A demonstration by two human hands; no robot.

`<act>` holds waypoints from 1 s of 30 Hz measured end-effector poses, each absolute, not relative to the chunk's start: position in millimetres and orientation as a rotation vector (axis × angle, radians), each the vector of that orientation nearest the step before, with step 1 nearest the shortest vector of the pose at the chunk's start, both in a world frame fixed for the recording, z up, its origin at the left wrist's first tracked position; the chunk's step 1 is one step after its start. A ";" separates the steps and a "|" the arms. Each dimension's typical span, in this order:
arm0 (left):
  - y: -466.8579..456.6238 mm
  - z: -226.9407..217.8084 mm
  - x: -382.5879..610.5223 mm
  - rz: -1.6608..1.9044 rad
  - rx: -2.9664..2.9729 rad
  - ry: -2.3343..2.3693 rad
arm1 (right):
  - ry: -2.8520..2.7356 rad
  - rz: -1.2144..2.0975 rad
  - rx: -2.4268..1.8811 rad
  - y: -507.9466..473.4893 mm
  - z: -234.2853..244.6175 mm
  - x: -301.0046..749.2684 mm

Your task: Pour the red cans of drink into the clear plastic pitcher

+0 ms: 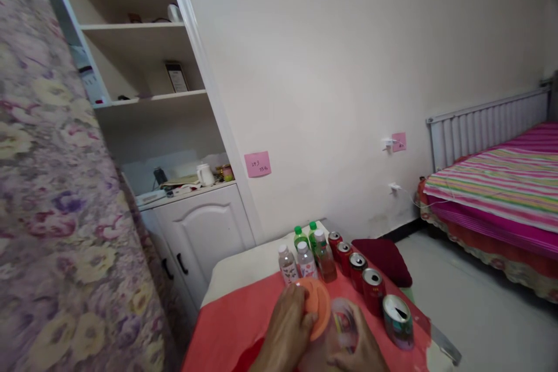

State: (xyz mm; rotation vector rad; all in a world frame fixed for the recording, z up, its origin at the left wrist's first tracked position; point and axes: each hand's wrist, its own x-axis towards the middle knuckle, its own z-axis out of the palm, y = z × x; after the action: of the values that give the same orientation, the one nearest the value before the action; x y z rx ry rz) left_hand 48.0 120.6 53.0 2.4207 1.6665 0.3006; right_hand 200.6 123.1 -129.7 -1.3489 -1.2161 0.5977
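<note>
My left hand point(285, 328) grips an orange round lid point(317, 305) at the bottom centre, fingers curled over its edge. My right hand point(360, 346) wraps round a clear plastic jar point(344, 319) just right of the lid. Both are over a red cloth point(231, 331) on a small table. Behind them stand several small drink bottles point(305, 258), some with green caps. A row of red cans point(357, 270) runs to the right, ending in a silver-green can point(397, 319).
A white cupboard point(200, 232) with open shelves stands at the left, floral fabric point(56, 215) beside it. A dark red cushion point(386, 258) lies behind the table. A bed point(501, 192) with striped cover fills the right; pink notes hang on the wall.
</note>
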 end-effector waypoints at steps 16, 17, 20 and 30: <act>134.8 77.8 53.7 -0.030 2.719 1.445 | -1.164 0.822 -1.308 112.0 -118.9 208.1; 134.2 77.8 54.6 -0.042 2.725 1.440 | -1.162 0.810 -1.295 111.6 -118.3 208.4; 132.8 77.8 57.5 -0.053 2.711 1.470 | -1.161 0.769 -1.291 110.7 -114.0 207.2; 139.9 76.5 60.3 0.033 2.514 1.722 | -1.165 0.802 -1.352 109.8 -110.0 204.7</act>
State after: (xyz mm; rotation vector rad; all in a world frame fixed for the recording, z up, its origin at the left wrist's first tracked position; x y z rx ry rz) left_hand 60.3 139.9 76.5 2.5136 1.7222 0.0332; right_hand 204.7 109.8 -110.0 -1.3518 -1.1646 0.8016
